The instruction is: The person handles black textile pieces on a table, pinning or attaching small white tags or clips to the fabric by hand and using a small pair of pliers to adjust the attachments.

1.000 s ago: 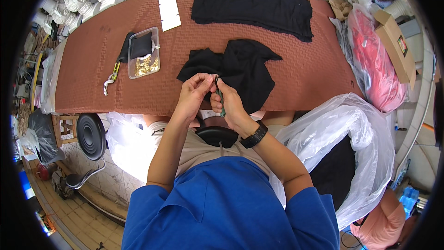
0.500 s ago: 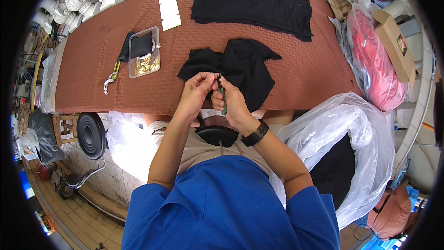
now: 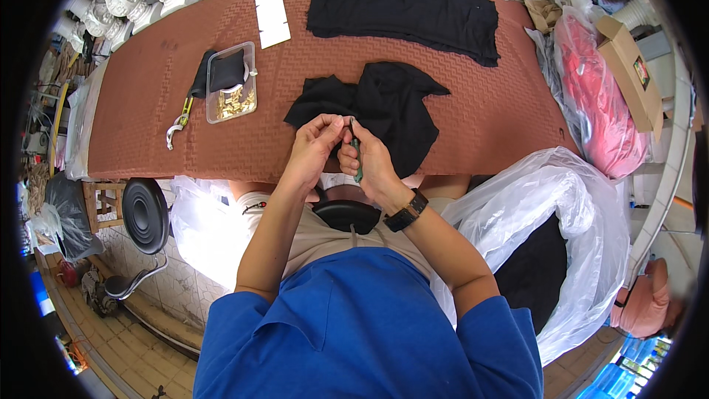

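Note:
My left hand is closed in a pinch at the tips of thumb and forefinger; what it pinches is too small to make out. My right hand grips green-handled pliers, their dark jaws pointing up and meeting the left fingertips. Both hands are close together over the near edge of a crumpled black cloth, which lies on the table under and beyond them. To the left, a clear plastic box holds small gold metal pieces and a white ring-like item, partly covered by black fabric.
A brown textured mat covers the table. Folded black fabric and a white card lie at the back. Left of the box is a small yellow-and-black tool. Plastic-bagged black cloth and a cardboard box stand right.
My hands stay in nearly the same place, with the pliers still at the left fingertips. At the lower right, a person in a salmon-coloured top has shifted up and to the right.

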Motion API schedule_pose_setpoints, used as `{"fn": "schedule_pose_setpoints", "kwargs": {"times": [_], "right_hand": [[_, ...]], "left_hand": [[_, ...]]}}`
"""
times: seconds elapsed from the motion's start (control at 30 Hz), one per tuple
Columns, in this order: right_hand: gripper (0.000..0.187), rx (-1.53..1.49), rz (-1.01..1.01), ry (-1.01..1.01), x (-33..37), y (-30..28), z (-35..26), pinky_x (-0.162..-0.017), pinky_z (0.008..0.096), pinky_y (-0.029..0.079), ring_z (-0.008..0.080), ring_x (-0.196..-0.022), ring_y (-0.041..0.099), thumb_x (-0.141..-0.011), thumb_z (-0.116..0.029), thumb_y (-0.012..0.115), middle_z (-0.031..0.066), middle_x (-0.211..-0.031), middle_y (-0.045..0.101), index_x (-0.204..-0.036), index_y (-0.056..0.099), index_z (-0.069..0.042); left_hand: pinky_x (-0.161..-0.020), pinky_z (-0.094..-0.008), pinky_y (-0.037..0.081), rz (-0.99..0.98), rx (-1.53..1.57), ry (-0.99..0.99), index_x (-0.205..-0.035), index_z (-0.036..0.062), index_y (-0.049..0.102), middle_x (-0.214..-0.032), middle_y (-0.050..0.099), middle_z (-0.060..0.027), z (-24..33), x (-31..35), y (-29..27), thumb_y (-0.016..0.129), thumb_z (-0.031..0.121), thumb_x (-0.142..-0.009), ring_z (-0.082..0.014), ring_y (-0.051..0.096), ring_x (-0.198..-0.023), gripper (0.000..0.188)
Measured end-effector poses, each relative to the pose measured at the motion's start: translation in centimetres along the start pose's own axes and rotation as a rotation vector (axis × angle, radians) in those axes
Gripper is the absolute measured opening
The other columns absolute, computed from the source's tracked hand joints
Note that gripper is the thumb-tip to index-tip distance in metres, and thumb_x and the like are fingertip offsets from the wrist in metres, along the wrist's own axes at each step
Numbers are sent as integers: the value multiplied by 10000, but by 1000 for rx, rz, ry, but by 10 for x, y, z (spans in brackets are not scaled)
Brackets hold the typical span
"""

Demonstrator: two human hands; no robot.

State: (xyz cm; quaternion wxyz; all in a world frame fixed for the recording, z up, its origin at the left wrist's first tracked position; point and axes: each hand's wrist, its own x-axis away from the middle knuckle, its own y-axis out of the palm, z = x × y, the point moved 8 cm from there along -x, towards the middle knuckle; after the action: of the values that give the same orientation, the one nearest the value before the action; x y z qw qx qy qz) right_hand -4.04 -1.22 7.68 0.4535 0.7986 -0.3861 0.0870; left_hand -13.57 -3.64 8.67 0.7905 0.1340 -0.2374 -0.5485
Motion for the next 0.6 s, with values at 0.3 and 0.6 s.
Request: {"fn": "schedule_pose_setpoints", "kwargs": {"times": [0.3, 0.6], "right_hand": [[375, 848, 553, -658, 0, -99, -167, -612, 356, 497, 223, -646, 618, -978, -328, 570, 118, -741, 663, -971, 701, 23], [400, 1876, 1291, -827, 35, -126, -217, -911, 546, 450, 375, -1113, 576, -835, -216, 732, 193, -1165, 632, -1171, 639, -19]], "left_hand": [[-972, -289, 527, 164, -62, 138, -1034, 22, 649, -1096, 684, -93, 22, 7, -29, 658, 152, -995, -160, 658, -1050, 136], [-914, -265, 528, 126, -270, 160, -1058, 23, 675, -1025, 705, -66, 48, 6, -17, 663, 167, -990, -131, 675, -964, 160]]}}
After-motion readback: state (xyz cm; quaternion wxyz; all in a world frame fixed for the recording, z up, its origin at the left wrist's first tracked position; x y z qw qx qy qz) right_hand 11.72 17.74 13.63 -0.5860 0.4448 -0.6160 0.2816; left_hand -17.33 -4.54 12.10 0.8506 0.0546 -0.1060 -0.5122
